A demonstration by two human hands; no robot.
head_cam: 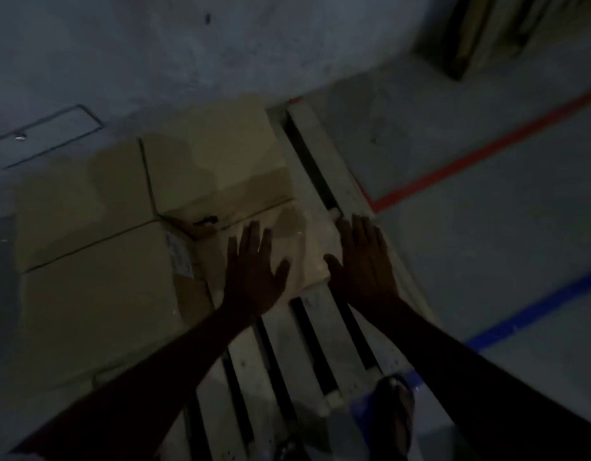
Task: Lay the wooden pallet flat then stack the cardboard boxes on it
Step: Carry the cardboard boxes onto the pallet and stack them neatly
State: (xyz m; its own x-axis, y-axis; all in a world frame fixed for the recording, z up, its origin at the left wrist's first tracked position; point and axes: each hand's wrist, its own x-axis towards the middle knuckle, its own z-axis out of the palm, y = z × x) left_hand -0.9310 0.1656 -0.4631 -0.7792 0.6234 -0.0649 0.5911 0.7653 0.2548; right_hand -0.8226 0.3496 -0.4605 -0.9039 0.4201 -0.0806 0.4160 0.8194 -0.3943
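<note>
A pale wooden pallet [320, 347] lies flat on the grey floor, its slats running from the bottom centre up to the middle. Several cardboard boxes sit on it: a large one [98, 301] at the left, another [81, 197] behind it, a third [214, 154] at the back. A small low box [307, 247] rests in the middle. My left hand [254, 271] lies with fingers spread on the small box's left part. My right hand [364, 254] is flat against its right edge, fingers apart. The scene is dim and blurred.
A red floor line [487, 148] and a blue one [537, 307] run across the floor to the right. A foot in a sandal [397, 414] stands at the pallet's near right corner. A dark wooden frame [480, 34] leans at the top right. A floor hatch [44, 138] lies at the left.
</note>
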